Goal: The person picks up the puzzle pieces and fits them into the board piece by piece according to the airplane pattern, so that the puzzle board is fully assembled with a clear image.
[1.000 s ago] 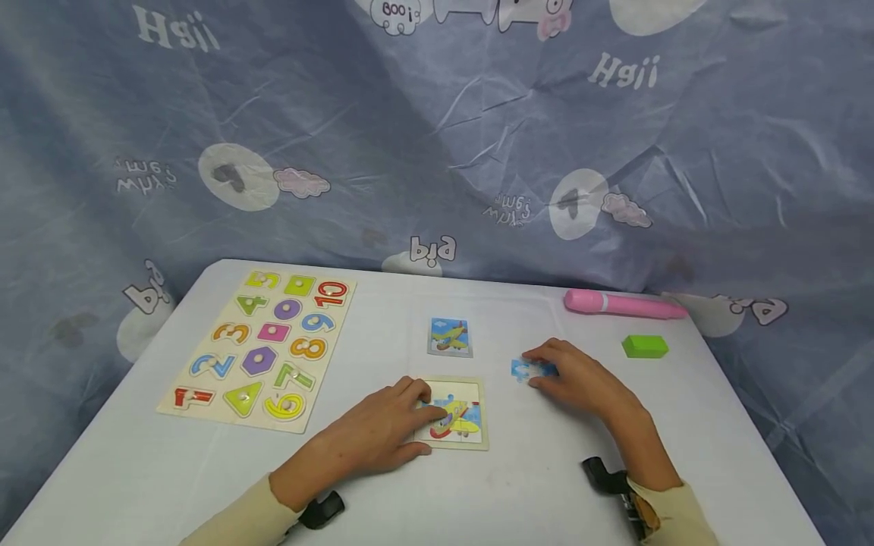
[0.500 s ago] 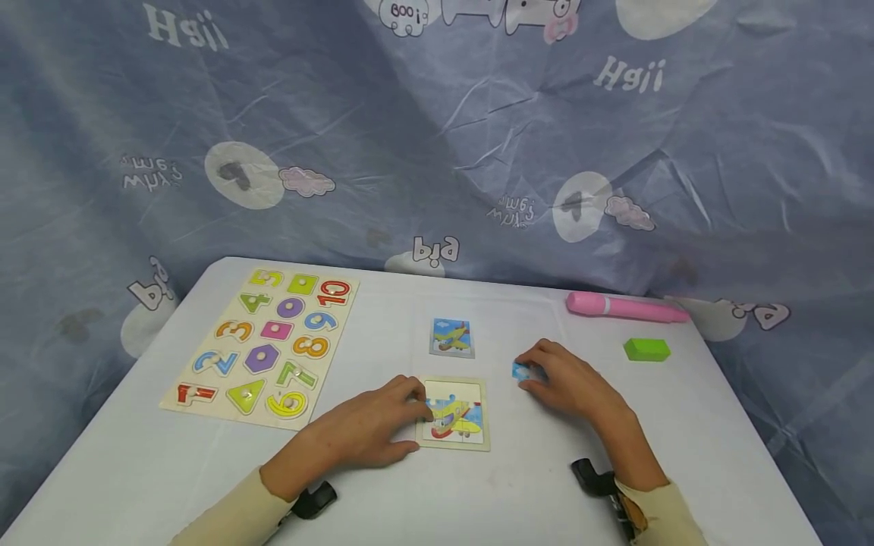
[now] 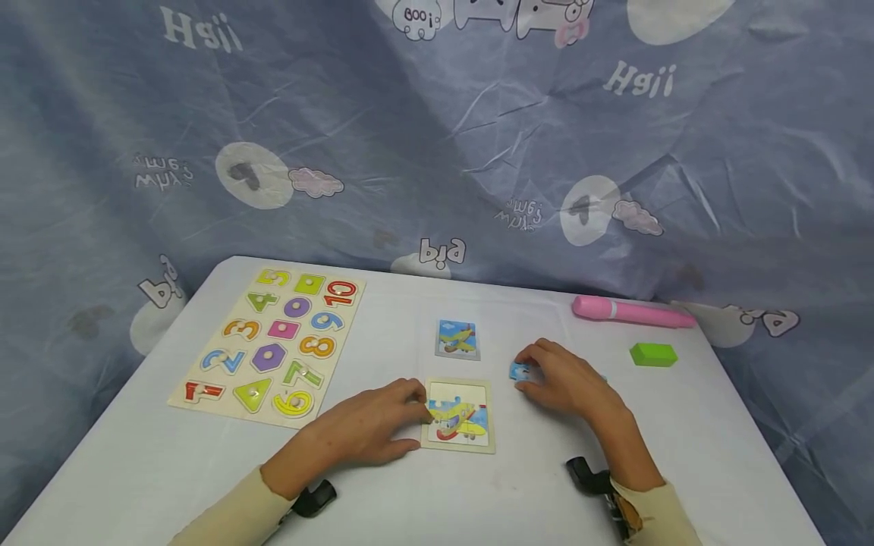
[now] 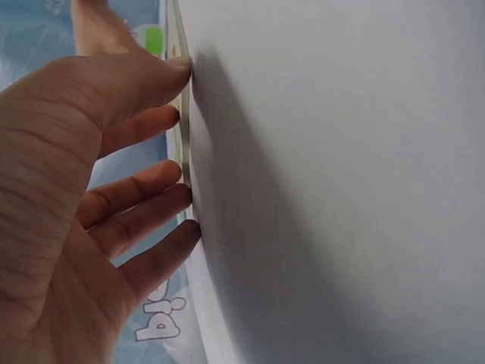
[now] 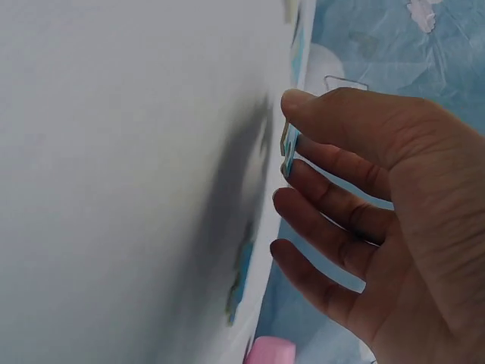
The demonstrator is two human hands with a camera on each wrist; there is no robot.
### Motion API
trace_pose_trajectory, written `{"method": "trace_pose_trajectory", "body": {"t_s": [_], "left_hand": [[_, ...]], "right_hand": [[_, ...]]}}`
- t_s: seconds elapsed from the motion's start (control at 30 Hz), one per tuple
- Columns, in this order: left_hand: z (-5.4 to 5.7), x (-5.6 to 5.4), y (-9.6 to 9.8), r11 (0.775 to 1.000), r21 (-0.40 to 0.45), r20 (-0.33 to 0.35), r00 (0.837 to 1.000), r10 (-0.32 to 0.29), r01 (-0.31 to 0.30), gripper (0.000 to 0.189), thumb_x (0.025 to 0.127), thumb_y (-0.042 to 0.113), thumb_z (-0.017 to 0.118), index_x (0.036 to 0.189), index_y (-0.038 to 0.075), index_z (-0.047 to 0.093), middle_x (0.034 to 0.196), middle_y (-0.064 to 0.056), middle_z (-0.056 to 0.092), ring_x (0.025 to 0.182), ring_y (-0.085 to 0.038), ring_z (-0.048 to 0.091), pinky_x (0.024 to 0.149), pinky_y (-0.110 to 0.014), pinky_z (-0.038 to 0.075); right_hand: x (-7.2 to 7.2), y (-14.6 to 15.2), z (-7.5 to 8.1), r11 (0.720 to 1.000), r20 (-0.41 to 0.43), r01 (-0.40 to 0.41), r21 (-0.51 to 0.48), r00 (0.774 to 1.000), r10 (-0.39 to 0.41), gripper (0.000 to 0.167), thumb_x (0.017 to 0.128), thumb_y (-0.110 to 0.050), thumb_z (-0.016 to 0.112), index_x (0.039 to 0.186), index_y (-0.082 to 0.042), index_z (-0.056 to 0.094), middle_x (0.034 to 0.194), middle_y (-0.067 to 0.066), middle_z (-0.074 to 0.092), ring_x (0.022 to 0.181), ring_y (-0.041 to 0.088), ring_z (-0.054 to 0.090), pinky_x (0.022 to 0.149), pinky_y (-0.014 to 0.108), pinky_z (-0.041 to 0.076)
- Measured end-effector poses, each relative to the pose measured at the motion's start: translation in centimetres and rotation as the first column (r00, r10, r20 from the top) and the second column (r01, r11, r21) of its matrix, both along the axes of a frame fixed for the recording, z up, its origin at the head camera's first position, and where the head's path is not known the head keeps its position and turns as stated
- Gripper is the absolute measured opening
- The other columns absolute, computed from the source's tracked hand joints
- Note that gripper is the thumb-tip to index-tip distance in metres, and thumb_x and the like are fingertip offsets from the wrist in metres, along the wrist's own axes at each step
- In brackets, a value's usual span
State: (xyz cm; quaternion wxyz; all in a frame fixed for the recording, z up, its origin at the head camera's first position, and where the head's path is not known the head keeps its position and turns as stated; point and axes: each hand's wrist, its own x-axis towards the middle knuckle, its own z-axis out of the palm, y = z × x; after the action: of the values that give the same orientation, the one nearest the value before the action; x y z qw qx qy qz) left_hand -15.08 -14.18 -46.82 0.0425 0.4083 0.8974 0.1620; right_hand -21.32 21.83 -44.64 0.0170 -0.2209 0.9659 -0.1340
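In the head view my left hand (image 3: pixel 375 428) rests at the left side of a small framed jigsaw puzzle (image 3: pixel 459 449). Its fingers are spread and lightly bent, and in the left wrist view the thumb and fingertips (image 4: pixel 182 173) touch the board's edge. The lower part of the puzzle shows a yellow airplane; its upper strip is bare white. To the right, my right hand (image 3: pixel 563 387) pinches a small blue jigsaw piece (image 3: pixel 520 371) between thumb and fingers, also seen in the right wrist view. Another blue jigsaw piece (image 5: pixel 241 280) lies on the table beyond that hand, mostly hidden in the head view.
Behind the puzzle lies an airplane picture card (image 3: pixel 457 339). A number-and-shape board (image 3: pixel 225 394) lies at the left. A pink marker (image 3: pixel 631 312) and a green block (image 3: pixel 653 354) lie at the back right. A printed curtain (image 3: pixel 382 136) hangs behind the white table.
My left hand has drawn back from the puzzle's face to its left edge. My right fingers have closed in on one blue piece, and another piece now shows to the hand's right.
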Motion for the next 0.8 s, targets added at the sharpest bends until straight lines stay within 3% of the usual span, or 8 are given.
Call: {"method": "trace_pose_trajectory", "body": {"t_s": [0.37,0.8], "left_hand": [[0.2,0.1,-0.4,1.0,0.002,-0.005,1.0,-0.01,0.01,0.038,0.099,0.038,0.078,0.135,0.025,0.074,0.143,0.001,0.059,0.126,-0.013,0.059,0.104,-0.032,0.055],[0.6,0.0,-0.6,1.0,-0.016,-0.014,1.0,-0.02,0.019,0.039,0.1,0.043,0.077,0.134,0.024,0.076,0.143,0.0,0.061,0.127,-0.014,0.061,0.104,-0.033,0.055]], "right_hand": [[0.6,-4.8,1.7,0.996,0.008,-0.079,-0.028,0.997,0.079,0.036,0.091,-0.026,0.086,0.124,-0.015,0.075,0.116,-0.003,0.068,0.111,0.018,0.067,0.099,0.046,0.057],[1.2,-8.4,1.3,0.994,0.08,-0.105,-0.022,0.991,0.107,0.036,0.091,-0.031,0.088,0.124,-0.02,0.078,0.123,-0.006,0.067,0.117,0.016,0.064,0.103,0.044,0.055]]}}
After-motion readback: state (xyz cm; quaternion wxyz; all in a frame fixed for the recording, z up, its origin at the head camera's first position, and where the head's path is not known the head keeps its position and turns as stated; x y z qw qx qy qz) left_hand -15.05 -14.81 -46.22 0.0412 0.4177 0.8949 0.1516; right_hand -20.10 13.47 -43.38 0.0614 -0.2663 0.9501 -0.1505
